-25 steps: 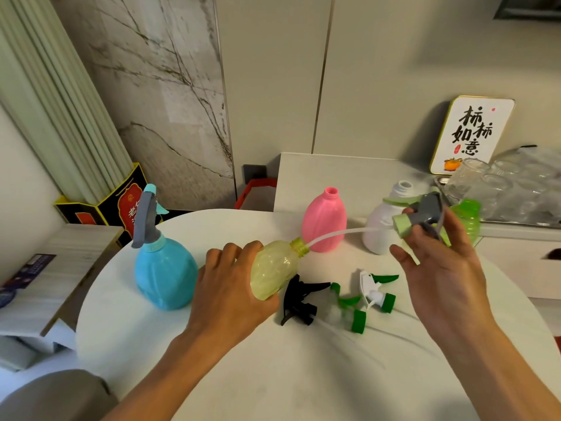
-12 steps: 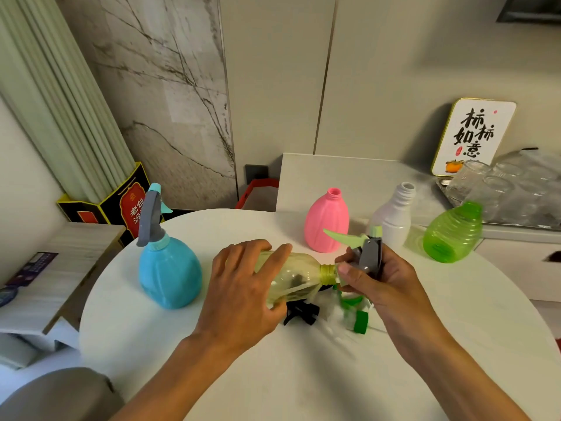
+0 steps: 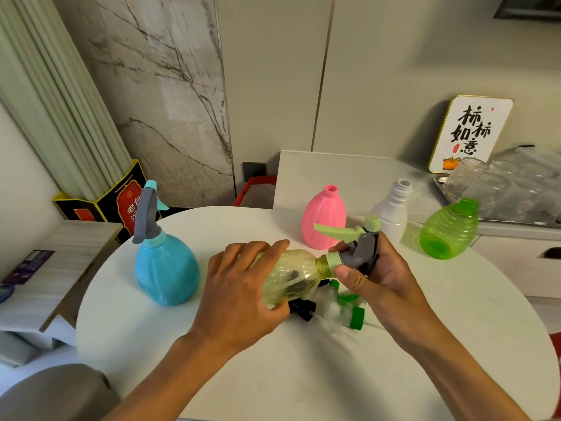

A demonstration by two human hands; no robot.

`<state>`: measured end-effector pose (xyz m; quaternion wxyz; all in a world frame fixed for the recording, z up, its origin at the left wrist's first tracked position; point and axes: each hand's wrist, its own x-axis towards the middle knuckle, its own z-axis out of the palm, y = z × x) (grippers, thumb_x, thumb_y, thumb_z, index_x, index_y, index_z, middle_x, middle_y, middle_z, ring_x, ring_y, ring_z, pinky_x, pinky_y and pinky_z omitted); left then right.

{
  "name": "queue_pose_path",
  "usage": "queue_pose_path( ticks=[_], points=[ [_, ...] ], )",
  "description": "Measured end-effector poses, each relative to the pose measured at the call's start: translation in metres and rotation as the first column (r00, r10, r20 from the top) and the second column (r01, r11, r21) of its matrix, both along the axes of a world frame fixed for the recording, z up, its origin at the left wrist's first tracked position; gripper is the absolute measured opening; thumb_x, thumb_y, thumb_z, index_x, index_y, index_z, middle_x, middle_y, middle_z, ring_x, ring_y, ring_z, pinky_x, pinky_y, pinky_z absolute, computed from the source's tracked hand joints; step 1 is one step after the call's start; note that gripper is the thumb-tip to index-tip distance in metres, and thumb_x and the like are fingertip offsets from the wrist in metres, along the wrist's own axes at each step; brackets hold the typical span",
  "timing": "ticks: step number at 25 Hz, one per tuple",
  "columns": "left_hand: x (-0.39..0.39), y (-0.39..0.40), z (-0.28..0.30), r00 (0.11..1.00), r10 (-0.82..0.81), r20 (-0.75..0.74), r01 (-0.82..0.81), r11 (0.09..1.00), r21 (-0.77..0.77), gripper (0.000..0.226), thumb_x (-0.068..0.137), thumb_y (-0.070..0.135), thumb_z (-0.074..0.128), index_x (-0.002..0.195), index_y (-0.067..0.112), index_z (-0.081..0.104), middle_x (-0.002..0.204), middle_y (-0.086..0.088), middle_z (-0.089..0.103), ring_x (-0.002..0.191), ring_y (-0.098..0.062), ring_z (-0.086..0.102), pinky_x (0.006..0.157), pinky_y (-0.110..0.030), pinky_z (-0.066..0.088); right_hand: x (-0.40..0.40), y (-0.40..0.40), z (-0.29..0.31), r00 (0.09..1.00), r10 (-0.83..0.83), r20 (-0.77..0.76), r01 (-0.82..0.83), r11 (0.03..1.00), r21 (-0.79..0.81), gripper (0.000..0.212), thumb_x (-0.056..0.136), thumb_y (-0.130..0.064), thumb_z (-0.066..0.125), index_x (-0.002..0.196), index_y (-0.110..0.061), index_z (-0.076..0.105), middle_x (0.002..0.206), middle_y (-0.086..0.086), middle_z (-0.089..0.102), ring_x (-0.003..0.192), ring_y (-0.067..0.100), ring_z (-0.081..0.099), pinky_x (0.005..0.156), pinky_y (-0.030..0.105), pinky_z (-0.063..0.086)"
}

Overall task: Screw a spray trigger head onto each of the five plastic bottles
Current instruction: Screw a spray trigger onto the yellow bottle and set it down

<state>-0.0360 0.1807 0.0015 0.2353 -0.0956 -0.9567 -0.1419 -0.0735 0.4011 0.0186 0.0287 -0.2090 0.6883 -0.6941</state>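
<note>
My left hand [image 3: 243, 287] grips a yellow translucent bottle [image 3: 293, 276] lying sideways above the white round table [image 3: 303, 375], neck pointing right. My right hand [image 3: 376, 278] holds a grey and light-green trigger head [image 3: 361, 247] with its collar on the bottle's neck. A blue bottle [image 3: 165, 268] with a grey trigger head fitted stands at the left. Pink [image 3: 323, 220], white [image 3: 391, 211] and green [image 3: 449, 230] bottles stand open-necked at the back. Loose trigger heads, one black [image 3: 302, 308] and two white-and-green [image 3: 349, 311], lie on the table under the yellow bottle.
A side counter [image 3: 349, 171] behind the table carries a tray of upturned glasses [image 3: 501, 189] and a small sign [image 3: 470, 132]. A black and yellow box [image 3: 121, 202] stands at the back left, a low shelf [image 3: 45, 268] at the left, a grey chair back [image 3: 54, 393] at the bottom left.
My right hand brought the trigger head in from the far right, feeding its tube into the yellow bottle, and the collar now meets the neck. The bottle tipped flatter.
</note>
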Motion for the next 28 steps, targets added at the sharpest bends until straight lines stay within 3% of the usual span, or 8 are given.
queue_pose_path(
  ticks=[4, 7, 11, 15, 18, 20, 23, 28],
  points=[
    [0.002, 0.001, 0.000, 0.999, -0.002, 0.043, 0.001, 0.999, 0.034, 0.078, 0.058, 0.045, 0.077, 0.131, 0.026, 0.057, 0.116, 0.004, 0.065, 0.103, -0.024, 0.058, 0.081, -0.042, 0.051, 0.004, -0.002, 0.000, 0.993, -0.100, -0.057, 0.105, 0.990, 0.090, 0.036, 0.071, -0.037, 0.081, 0.102, -0.042, 0.064, 0.092, -0.011, 0.073, 0.087, 0.007, 0.068, 0.076, 0.026, 0.054],
    [0.002, 0.002, -0.001, 0.999, 0.011, 0.047, -0.010, 1.000, -0.013, 0.078, 0.058, 0.045, 0.077, 0.131, 0.026, 0.057, 0.116, 0.004, 0.065, 0.103, -0.025, 0.058, 0.082, -0.042, 0.050, 0.003, -0.002, 0.000, 0.980, -0.195, -0.041, 0.199, 0.968, 0.154, 0.062, 0.065, -0.047, 0.084, 0.119, -0.043, 0.055, 0.104, -0.009, 0.071, 0.096, 0.012, 0.069, 0.079, 0.031, 0.058],
    [-0.002, 0.003, 0.000, 0.999, 0.032, -0.021, -0.033, 0.998, -0.050, 0.076, 0.058, 0.044, 0.075, 0.130, 0.025, 0.058, 0.114, 0.002, 0.065, 0.102, -0.025, 0.057, 0.082, -0.042, 0.048, 0.008, -0.011, -0.007, 0.980, -0.176, -0.093, 0.191, 0.962, 0.197, 0.068, 0.090, -0.041, 0.069, 0.145, -0.043, 0.029, 0.124, -0.007, 0.065, 0.104, 0.011, 0.066, 0.087, 0.039, 0.054],
    [-0.005, 0.001, -0.002, 0.999, 0.041, -0.030, -0.044, 0.994, -0.104, 0.076, 0.056, 0.043, 0.077, 0.128, 0.023, 0.061, 0.113, 0.000, 0.066, 0.100, -0.028, 0.059, 0.080, -0.044, 0.048, 0.011, -0.009, -0.007, 0.909, -0.236, -0.343, 0.401, 0.719, 0.568, 0.085, 0.090, -0.065, 0.041, 0.147, -0.047, -0.018, 0.167, -0.004, 0.011, 0.150, 0.013, 0.018, 0.114, 0.031, 0.025],
    [-0.003, -0.003, 0.000, 0.999, 0.023, 0.028, -0.020, 0.994, -0.103, 0.075, 0.057, 0.045, 0.073, 0.129, 0.024, 0.060, 0.113, 0.001, 0.066, 0.100, -0.027, 0.059, 0.079, -0.044, 0.049, 0.015, -0.007, -0.007, 0.839, -0.030, -0.544, 0.492, 0.469, 0.733, 0.093, 0.090, -0.062, 0.048, 0.159, -0.022, 0.002, 0.166, 0.015, 0.009, 0.152, 0.031, 0.014, 0.112, 0.043, 0.028],
    [-0.002, -0.008, 0.002, 0.997, 0.016, 0.078, -0.009, 0.996, -0.088, 0.075, 0.060, 0.049, 0.068, 0.131, 0.027, 0.057, 0.115, 0.004, 0.065, 0.102, -0.024, 0.057, 0.081, -0.043, 0.050, 0.014, -0.006, -0.006, 0.792, 0.067, -0.606, 0.537, 0.396, 0.745, 0.089, 0.083, -0.045, 0.072, 0.155, -0.015, 0.028, 0.157, 0.022, 0.033, 0.142, 0.042, 0.036, 0.106, 0.050, 0.039],
    [-0.002, -0.013, 0.002, 0.992, 0.005, 0.124, 0.006, 0.996, -0.092, 0.075, 0.060, 0.051, 0.066, 0.132, 0.029, 0.056, 0.114, 0.007, 0.063, 0.102, -0.023, 0.056, 0.082, -0.041, 0.049, 0.010, -0.004, -0.004, 0.651, 0.092, -0.754, 0.670, 0.397, 0.627, 0.064, 0.077, -0.013, 0.078, 0.136, -0.012, 0.055, 0.132, 0.020, 0.059, 0.115, 0.042, 0.058, 0.089, 0.050, 0.049],
    [-0.005, -0.015, 0.001, 0.977, -0.012, 0.212, 0.021, 0.999, -0.041, 0.078, 0.061, 0.057, 0.061, 0.136, 0.036, 0.049, 0.117, 0.013, 0.060, 0.104, -0.017, 0.052, 0.085, -0.036, 0.047, 0.006, 0.004, -0.003, 0.614, 0.112, -0.781, 0.674, 0.440, 0.593, 0.066, 0.071, -0.008, 0.083, 0.132, -0.013, 0.059, 0.105, 0.015, 0.062, 0.085, 0.036, 0.057, 0.070, 0.047, 0.053]
  ],
)
